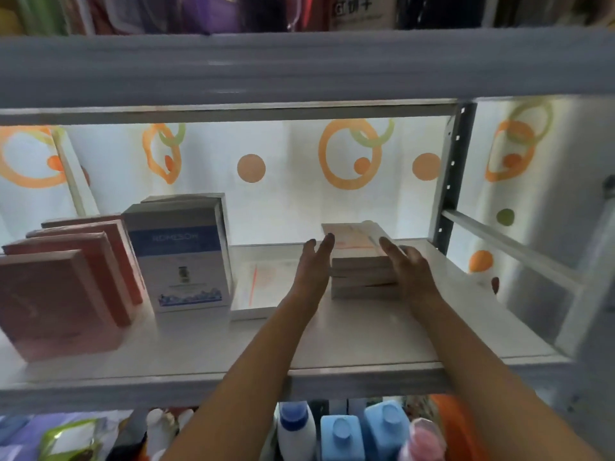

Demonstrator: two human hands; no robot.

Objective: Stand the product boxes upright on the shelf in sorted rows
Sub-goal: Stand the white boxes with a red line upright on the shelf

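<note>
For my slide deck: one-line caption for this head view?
Both hands flank a flat stack of boxes beside upright rows.

Strong backlight through the patterned curtain point(299, 181) at frame centre; glare washes the shelf board point(332, 341), box fronts at left sit in shade. Whole frame soft with motion blur. Wide-angle bending at edges; upper and lower margins dim.

Both hands flank a stack of flat boxes point(361, 274) on the shelf point(199, 347): left hand point(311, 271) straight-fingered against its left side, right hand point(411, 271) on its right edge. Left of the stack lies one flat white box point(263, 287), then upright blue-white boxes point(181, 257) and red boxes point(63, 287).
</note>
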